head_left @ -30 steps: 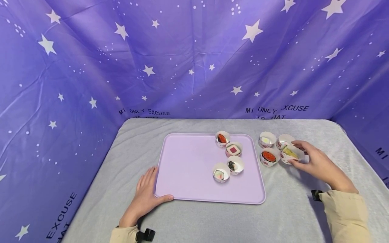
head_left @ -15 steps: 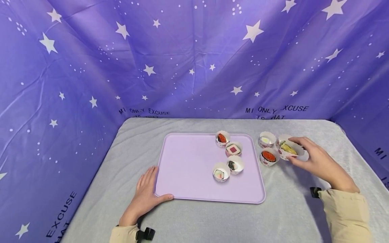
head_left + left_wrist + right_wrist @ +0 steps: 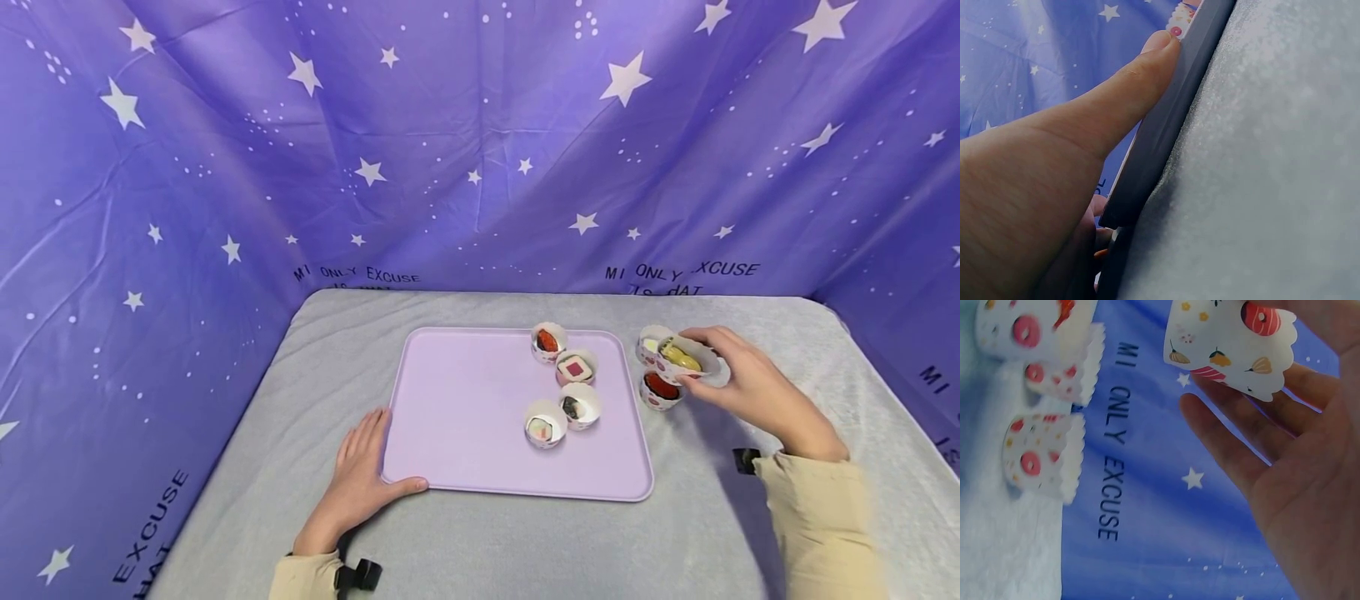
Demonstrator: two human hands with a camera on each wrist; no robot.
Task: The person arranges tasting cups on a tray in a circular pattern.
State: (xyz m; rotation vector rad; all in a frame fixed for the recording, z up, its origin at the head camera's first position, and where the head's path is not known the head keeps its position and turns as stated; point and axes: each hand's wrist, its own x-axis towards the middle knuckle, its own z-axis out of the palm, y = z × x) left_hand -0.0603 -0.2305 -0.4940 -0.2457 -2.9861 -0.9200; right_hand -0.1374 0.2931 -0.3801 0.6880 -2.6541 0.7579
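A white paper baking cup (image 3: 675, 367) with a yellow-topped sushi piece (image 3: 681, 357) inside is pinched between the thumb and fingers of my right hand (image 3: 757, 387). In the right wrist view, that printed cup (image 3: 1229, 347) is held above the cloth. Below it in the head view, a cup with red roe sushi (image 3: 662, 387) and one with a pale piece (image 3: 651, 343) are partly covered. My left hand (image 3: 360, 479) rests at the front left corner of the lilac tray (image 3: 465, 408), fingers straight along its side, thumb (image 3: 1157, 47) on the front rim.
Several sushi cups stand on the tray's right half: red roe (image 3: 548, 342), a white square with a red centre (image 3: 576, 368), dark-wrapped (image 3: 581, 407) and a pale roll (image 3: 545, 425). Grey cloth (image 3: 525, 542) covers the table. A starry purple curtain (image 3: 450, 208) surrounds it.
My right hand has carried the yellow-topped sushi cup up and to the left, over the neighbouring cups. The left hand and tray have stayed put.
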